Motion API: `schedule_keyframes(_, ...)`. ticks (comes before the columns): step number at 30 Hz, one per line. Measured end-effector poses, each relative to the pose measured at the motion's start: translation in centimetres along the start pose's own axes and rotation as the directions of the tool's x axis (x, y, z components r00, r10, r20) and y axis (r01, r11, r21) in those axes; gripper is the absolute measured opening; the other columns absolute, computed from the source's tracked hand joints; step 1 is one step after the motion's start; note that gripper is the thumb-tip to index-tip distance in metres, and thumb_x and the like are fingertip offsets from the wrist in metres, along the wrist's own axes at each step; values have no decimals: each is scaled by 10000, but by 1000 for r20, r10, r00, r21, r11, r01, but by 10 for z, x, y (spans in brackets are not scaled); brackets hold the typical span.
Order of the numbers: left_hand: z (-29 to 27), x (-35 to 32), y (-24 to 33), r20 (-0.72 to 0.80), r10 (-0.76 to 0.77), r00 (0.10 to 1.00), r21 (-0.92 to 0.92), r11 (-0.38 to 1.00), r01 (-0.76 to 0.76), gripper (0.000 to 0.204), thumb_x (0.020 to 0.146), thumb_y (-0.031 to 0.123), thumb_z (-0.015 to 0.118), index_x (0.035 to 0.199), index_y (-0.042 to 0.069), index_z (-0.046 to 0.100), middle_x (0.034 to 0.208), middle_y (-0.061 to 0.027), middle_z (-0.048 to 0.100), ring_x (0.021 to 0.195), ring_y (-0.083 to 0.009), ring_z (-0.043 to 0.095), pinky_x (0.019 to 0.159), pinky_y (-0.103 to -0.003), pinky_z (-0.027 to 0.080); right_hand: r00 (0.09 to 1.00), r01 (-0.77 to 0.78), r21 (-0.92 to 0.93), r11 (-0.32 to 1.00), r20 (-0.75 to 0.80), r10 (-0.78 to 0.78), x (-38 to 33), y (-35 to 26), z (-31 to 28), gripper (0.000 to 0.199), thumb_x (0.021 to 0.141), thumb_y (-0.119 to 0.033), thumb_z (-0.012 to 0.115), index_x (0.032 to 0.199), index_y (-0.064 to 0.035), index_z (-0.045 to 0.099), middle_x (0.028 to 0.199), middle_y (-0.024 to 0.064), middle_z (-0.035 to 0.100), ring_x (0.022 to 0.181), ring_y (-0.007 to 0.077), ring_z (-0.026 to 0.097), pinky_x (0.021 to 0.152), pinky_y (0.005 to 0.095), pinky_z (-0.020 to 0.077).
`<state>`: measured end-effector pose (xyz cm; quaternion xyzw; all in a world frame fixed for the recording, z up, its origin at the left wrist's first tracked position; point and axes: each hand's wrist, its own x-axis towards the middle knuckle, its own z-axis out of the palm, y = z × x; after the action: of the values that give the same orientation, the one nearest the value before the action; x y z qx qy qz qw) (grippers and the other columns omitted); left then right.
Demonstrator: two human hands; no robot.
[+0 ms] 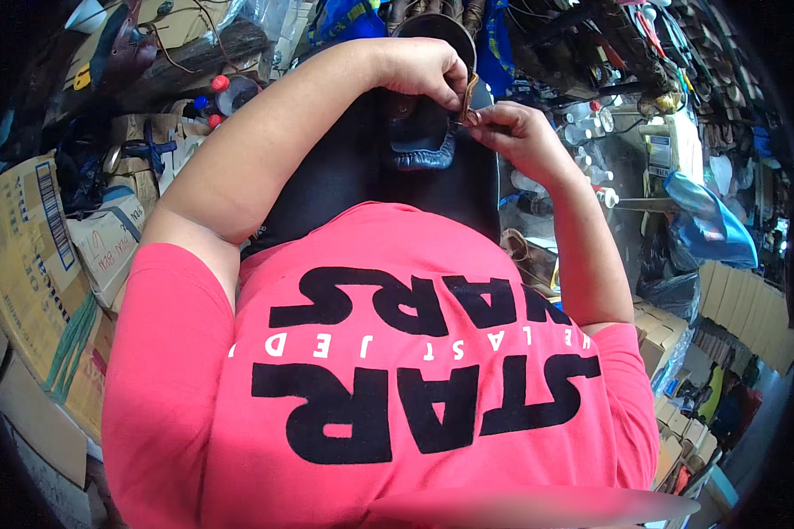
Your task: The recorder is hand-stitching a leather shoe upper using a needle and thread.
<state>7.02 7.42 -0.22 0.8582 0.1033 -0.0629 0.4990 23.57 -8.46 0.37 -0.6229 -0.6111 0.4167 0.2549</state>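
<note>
Brown leather-like piece (469, 95), one: at 1 o'clock, between both hands. Left hand (428, 72): fingertips together on its upper part. Right hand (522, 137): thumb and finger pinched at its lower end. Handling, as judged: pinches close, tension even. Cardboard carton (35, 264), at 9 o'clock: contents hidden. Clear bottles (577, 134), at 2 o'clock: contents unclear.

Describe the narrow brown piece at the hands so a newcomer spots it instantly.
Find the big pinkish-red shirt, then go up to the top centre, where the left hand and right hand meet. The narrow brown piece is at their fingertips; its tan-brown colour sets it apart from the glossy dark curved item below-left.
</note>
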Motion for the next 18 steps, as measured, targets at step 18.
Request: schedule_keyframes(18,3,7,-5,3,7,1000,-4,1000,-7,201,804,148,676,972,39,686,855,-47,694,800,-114,610,800,-282,465,999,25,-238,971,-15,-30,0,-20,-7,141,792,-69,687,931,-54,698,852,90,669,756,176,652,714,279,505)
